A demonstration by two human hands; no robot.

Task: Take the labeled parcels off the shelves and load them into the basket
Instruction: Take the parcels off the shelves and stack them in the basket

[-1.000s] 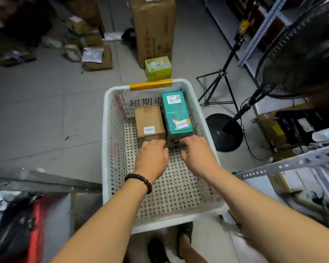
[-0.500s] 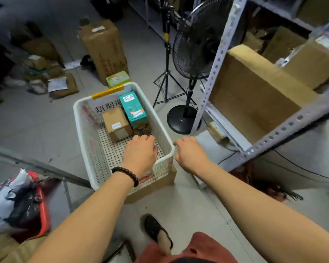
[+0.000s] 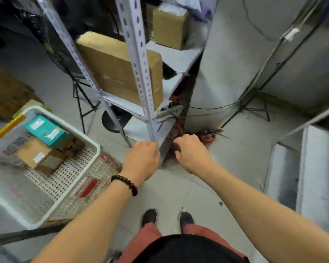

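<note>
- Edges: the grey slotted metal shelf upright (image 3: pixel 139 73) comes down to the floor right at your left hand (image 3: pixel 141 158). The white perforated plastic basket (image 3: pixel 98 149) sits on the floor to your left, its rim beside your left forearm.
- Open room: bare grey floor (image 3: pixel 235 152) lies to the right of your right hand (image 3: pixel 193 154).
- Parcels: a large brown cardboard parcel (image 3: pixel 110 69) stands on the low shelf behind the upright, with a smaller brown cardboard box (image 3: pixel 169 25) on the shelf above. In the basket, a teal labelled box (image 3: pixel 46 130) and a small brown labelled carton (image 3: pixel 36 154) lie side by side at the far end.
- Hard to see: the view is blurred and the labels are unreadable. Tangled red and black cables (image 3: pixel 179 126) crowd the shelf's foot. The basket's left side is cut off.
- Hands: both reach forward, backs up, with fingers loosely curled under and nothing held. You cannot tell whether your left knuckles touch the upright.
</note>
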